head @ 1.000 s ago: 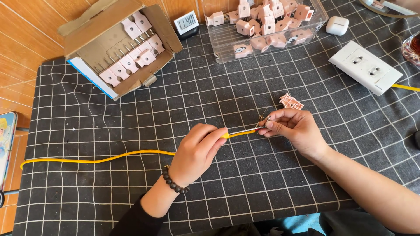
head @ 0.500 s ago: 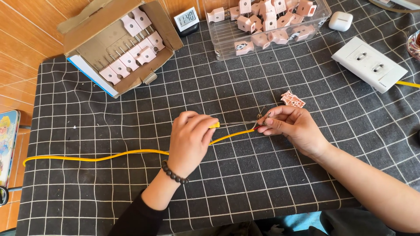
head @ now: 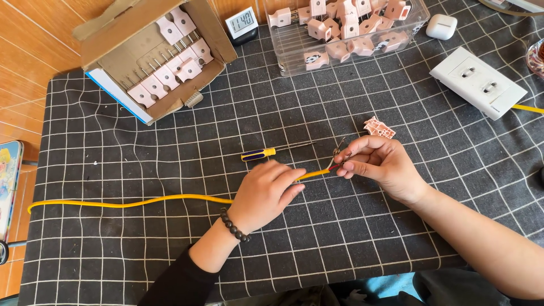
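Since the earlier frames the left hand [head: 265, 192] has slid along the yellow cable [head: 130, 202] toward its stripped end, and a small screwdriver [head: 266, 153] that was hidden under it now lies exposed on the surface [head: 141, 266]. Right hand [head: 378, 165] has barely shifted.

Left hand: palm down, fingers curled over the cable, grip closed on it just short of the end. Beaded bracelet [head: 232, 225] on that wrist. Cable runs from under the hand leftward in a shallow wave to the surface's left edge.

Right hand: fingertips pinched shut on the cable's bare wire tips [head: 339, 154], where thin strands stick up between thumb and forefinger. The two hands are close together, with a short stretch of yellow jacket visible between them.

Screwdriver: yellow and blue handle, thin shaft pointing right, just above the left hand and not touching it.

Small pink plug part [head: 379, 127] lies just above the right hand.

Around: open cardboard box [head: 152, 54] with pink plugs, top left; clear plastic bin [head: 345, 31] of more pink plug housings, top centre; small digital clock [head: 242, 25] between them; white socket strip [head: 477, 82], top right, with its own yellow lead; white earbud case [head: 441, 26] beyond it.

Surface cover is a black cloth with a white grid.
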